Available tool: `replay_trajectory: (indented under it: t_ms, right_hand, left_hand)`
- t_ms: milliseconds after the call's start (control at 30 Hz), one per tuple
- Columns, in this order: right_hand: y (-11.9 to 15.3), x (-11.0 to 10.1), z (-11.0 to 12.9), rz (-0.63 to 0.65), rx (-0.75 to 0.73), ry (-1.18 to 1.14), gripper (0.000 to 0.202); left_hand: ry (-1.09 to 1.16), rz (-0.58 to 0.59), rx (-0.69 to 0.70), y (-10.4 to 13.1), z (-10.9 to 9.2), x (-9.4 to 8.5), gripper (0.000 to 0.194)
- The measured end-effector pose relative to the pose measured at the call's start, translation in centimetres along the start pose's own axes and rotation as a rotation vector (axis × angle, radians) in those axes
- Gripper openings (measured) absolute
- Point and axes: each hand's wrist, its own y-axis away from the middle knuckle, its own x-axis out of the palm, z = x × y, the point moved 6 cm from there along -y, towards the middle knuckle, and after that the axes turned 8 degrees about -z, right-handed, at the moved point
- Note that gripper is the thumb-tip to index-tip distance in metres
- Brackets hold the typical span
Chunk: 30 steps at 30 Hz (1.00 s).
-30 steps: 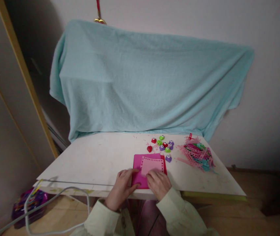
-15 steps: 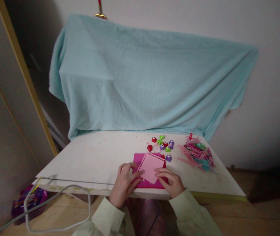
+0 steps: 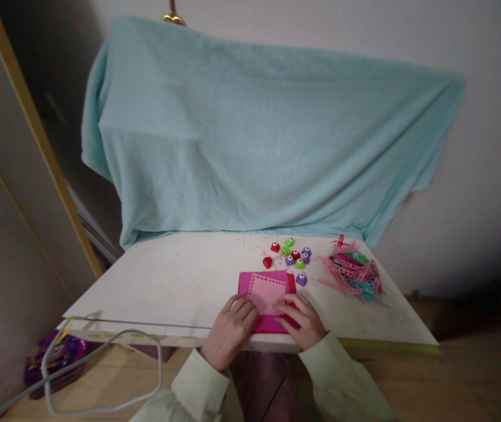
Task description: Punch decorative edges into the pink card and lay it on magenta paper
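A light pink sheet of paper (image 3: 266, 293) with a row of small holes along its top and left edges lies over magenta sheets (image 3: 272, 325) at the table's front edge. My left hand (image 3: 232, 331) is closed at the paper's lower left corner, its fingers curled over the edge. On the right side, my right hand (image 3: 303, 319) pinches the paper's lower right edge between thumb and fingers. The paper's lower corners are partly hidden by my fingers. A strip of red sheet (image 3: 293, 282) shows at the right of the magenta.
Several small red, green and purple eyed pieces (image 3: 295, 255) lie beyond the sheets among pink scraps. A tangle of punched paper strips (image 3: 356, 272) is at the right. A light blue cloth (image 3: 268, 140) hangs behind the white table (image 3: 162, 281); a grey cable (image 3: 101, 407) loops at front left.
The pink paper has turned straighter and shifted slightly left on the magenta sheets. My left hand has moved right and its fingers have curled over the paper's edge.
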Motion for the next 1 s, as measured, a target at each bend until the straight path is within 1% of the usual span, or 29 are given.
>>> replay_trajectory:
  t_ms: [100,200,300,433,533,667,767,867,1000]
  right_hand:
    - [0.3,0.4,0.6,0.027,-0.019,0.009,0.019]
    - [0.5,0.4,0.6,0.027,-0.032,0.01,0.015]
    - [0.7,0.3,0.3,0.03,-0.028,0.013,0.012]
    - [1.0,0.3,-0.1,0.043,-0.003,-0.001,0.011]
    - [1.3,0.6,-0.7,0.064,0.044,-0.037,0.01]
    - [1.7,1.2,-1.8,0.089,0.163,-0.118,0.004]
    - [1.7,1.4,-2.3,0.133,0.235,-0.145,0.006]
    - [1.3,1.5,-2.3,0.167,0.27,-0.119,0.007]
    - [0.7,1.5,-2.0,0.186,0.283,-0.062,0.01]
  left_hand:
    - [0.008,0.035,-0.015,-0.2,-0.7,0.4,0.013]
    - [0.041,0.029,-0.012,-0.3,-1.0,0.7,0.014]
    - [0.082,0.013,-0.029,-0.3,-0.8,1.0,0.014]
    - [0.141,0.025,-0.068,-0.3,-0.2,1.6,0.015]
    - [0.201,0.033,-0.106,-0.1,0.2,2.0,0.017]
    - [0.29,0.034,-0.142,0.0,0.6,2.2,0.017]
    - [0.348,0.015,-0.172,0.0,0.7,2.2,0.014]
    - [0.373,0.003,-0.2,-0.2,0.8,2.4,0.014]
    - [0.347,0.012,-0.209,-0.4,0.7,2.9,0.014]
